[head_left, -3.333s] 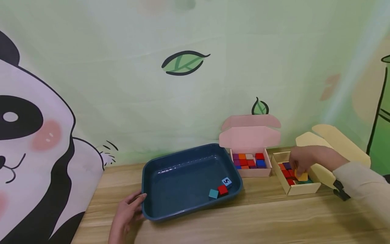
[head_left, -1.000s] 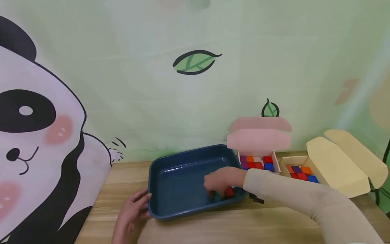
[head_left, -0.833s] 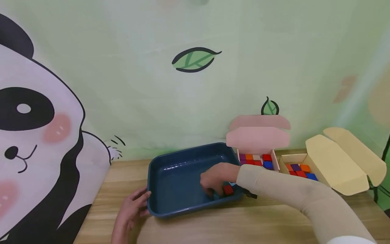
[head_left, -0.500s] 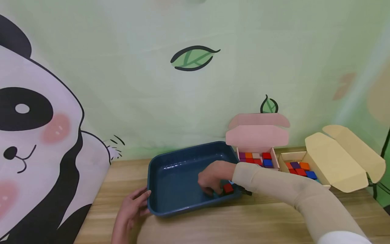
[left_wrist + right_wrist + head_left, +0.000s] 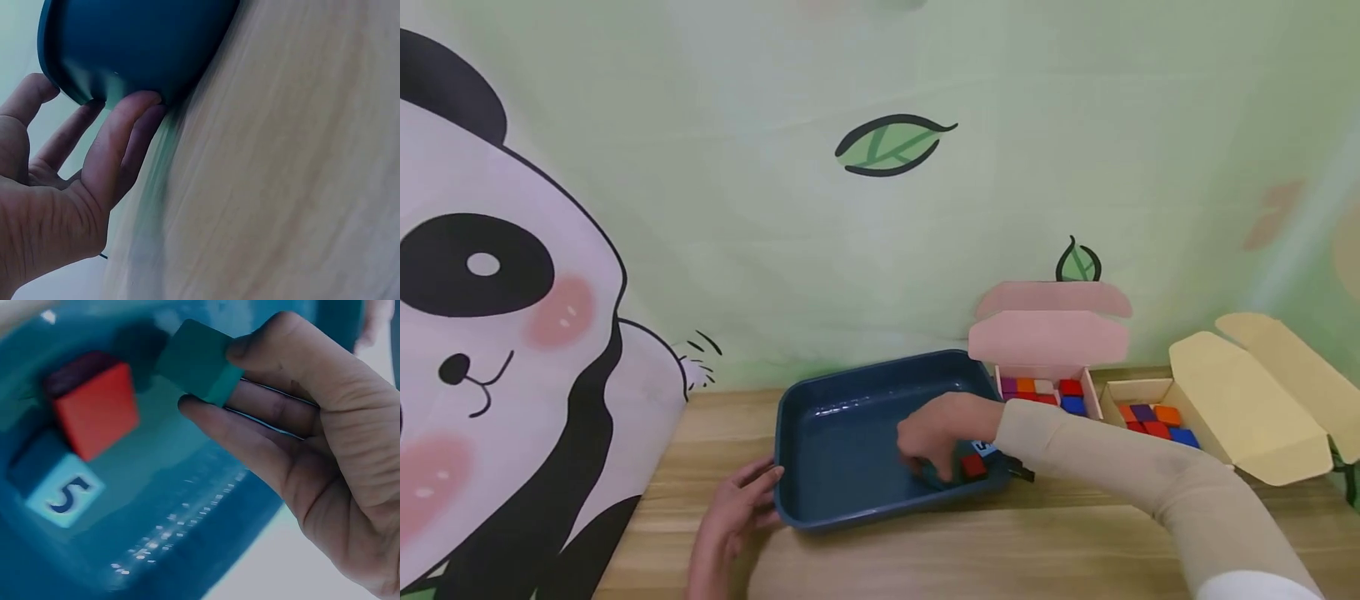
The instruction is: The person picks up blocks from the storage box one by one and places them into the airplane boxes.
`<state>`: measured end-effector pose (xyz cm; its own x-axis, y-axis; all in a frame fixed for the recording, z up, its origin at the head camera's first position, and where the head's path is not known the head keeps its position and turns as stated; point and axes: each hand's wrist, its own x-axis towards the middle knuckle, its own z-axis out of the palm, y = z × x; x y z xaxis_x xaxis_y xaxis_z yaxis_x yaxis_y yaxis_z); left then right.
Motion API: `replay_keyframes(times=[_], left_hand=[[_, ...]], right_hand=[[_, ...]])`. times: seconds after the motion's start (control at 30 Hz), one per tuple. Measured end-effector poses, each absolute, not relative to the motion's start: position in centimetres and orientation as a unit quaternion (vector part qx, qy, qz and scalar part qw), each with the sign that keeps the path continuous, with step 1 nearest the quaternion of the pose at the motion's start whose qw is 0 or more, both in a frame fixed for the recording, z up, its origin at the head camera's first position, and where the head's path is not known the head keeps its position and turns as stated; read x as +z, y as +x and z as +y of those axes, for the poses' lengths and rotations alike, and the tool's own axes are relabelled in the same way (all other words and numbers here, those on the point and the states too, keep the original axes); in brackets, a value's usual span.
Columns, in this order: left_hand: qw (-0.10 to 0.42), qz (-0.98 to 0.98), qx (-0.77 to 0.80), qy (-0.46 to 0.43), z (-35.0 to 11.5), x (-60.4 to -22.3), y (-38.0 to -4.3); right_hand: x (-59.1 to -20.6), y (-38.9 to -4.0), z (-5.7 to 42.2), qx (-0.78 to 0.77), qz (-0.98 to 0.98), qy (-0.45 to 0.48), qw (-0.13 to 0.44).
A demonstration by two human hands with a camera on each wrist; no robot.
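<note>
The blue tray (image 5: 850, 521) stands on the wooden table. At its left end is my left hand (image 5: 737, 504), the thumb at the rim and bent fingers against the outer wall. Over the tray's right part, my right hand (image 5: 943, 429) pinches a teal block (image 5: 200, 359) between thumb and fingers. Beside that block lie a red block (image 5: 103, 409) and a light blue block (image 5: 65, 494) marked 5, both on the tray floor. From the head view, the right hand hides most of the teal block.
Behind the tray's right end, a pink box (image 5: 1048, 337) with its lid up holds several coloured blocks. Farther right, a cream box (image 5: 1247, 408) with its lid folded open holds more blocks. A patterned cloth (image 5: 760, 208) hangs behind the table.
Earlier my right hand held a yellow-orange block at the cream box. It has since moved left into the tray and taken hold of the teal block. The left hand stays at the tray.
</note>
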<state>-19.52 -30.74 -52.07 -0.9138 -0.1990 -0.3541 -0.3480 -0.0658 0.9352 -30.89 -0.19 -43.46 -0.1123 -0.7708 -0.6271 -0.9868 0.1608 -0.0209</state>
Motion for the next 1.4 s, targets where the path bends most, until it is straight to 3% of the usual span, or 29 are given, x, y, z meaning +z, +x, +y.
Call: replay_keyframes(times=[0.23,0.7,1.03,1.27,1.4], left_hand=[[0.056,0.693,0.689,-0.204,-30.8,-52.0,-19.2],[0.062,0.672,0.709,-0.206,-30.5,-51.8,-19.2],[0.064,0.682,0.699,-0.206,-30.7,-51.8,-19.6],[0.061,0.686,0.695,-0.207,-30.8,-51.9,-19.7],[0.061,0.685,0.698,-0.199,-31.0,-51.9,-19.5]], right_hand=[[-41.2,-30.9,-0.5,0.122,0.736,-0.62,0.242],[-38.7,-30.7,4.1,0.021,0.797,-0.594,0.111],[-38.3,-29.8,9.9,-0.02,0.858,-0.508,0.073],[-38.7,-29.8,15.2,-0.041,0.87,-0.491,-0.006],[-38.7,-29.4,18.5,-0.054,0.894,-0.445,0.005]])
